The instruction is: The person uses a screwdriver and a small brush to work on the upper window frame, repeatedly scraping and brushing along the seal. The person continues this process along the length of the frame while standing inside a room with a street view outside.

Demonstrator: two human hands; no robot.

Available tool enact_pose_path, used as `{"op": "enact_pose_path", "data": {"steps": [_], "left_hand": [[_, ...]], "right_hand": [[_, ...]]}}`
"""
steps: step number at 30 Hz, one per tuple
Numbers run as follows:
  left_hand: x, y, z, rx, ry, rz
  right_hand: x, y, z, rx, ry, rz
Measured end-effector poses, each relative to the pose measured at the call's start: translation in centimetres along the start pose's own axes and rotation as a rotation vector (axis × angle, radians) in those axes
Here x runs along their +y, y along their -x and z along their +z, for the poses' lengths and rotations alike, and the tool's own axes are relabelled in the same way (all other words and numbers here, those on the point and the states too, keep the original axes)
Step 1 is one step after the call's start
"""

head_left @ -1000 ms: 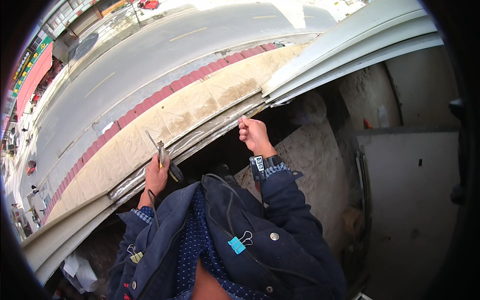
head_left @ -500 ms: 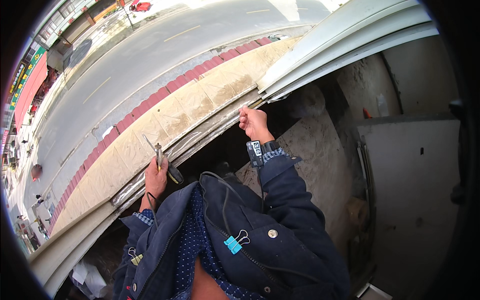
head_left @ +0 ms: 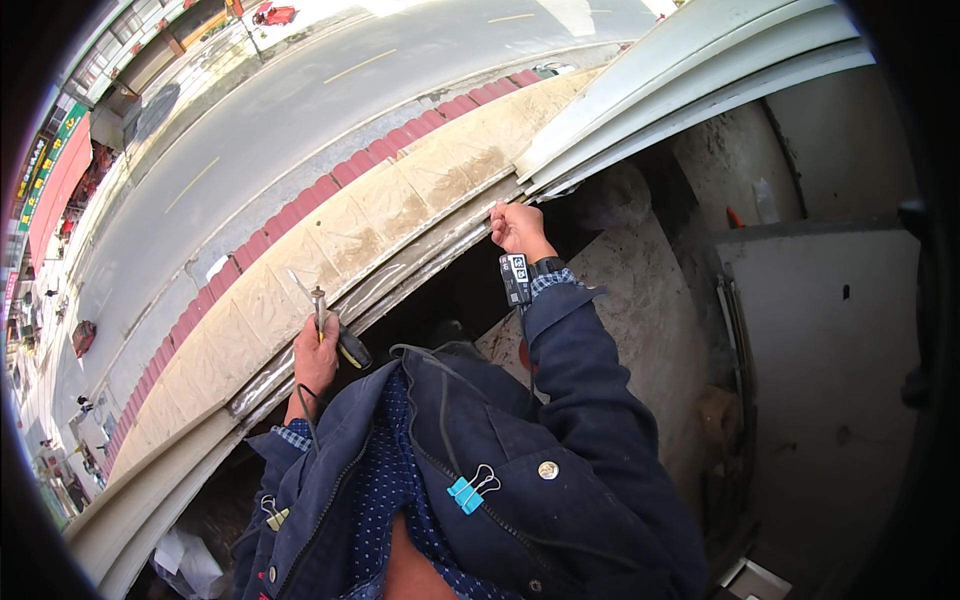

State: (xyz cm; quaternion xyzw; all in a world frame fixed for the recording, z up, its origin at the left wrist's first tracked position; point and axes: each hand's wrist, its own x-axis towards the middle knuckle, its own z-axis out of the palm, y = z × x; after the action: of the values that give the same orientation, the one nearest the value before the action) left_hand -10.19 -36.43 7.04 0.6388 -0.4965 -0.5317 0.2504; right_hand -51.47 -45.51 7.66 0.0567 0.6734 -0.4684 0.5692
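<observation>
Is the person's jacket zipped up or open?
Open: the front edges of the navy jacket lie apart, and the dotted blue shirt shows between them.

The one view came from the left of two fisheye cameras on the person's head. It faced steeply down over the jacket (head_left: 610,430), with the left hand (head_left: 316,355) and right hand (head_left: 522,230) fairly near, and outward past the window sill (head_left: 440,248) to the road (head_left: 270,135) far below.
</observation>
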Motion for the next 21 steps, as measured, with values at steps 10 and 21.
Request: {"op": "enact_pose_path", "data": {"steps": [10,21], "left_hand": [[0.9,0.3,-0.1,-0.009,0.026,0.056],[1.1,0.3,-0.1,-0.030,0.059,0.031]], "right_hand": [[-0.2,-0.5,-0.5,0.025,0.018,0.031],[0.4,1.7,-0.5,-0.034,-0.081,0.047]]}}
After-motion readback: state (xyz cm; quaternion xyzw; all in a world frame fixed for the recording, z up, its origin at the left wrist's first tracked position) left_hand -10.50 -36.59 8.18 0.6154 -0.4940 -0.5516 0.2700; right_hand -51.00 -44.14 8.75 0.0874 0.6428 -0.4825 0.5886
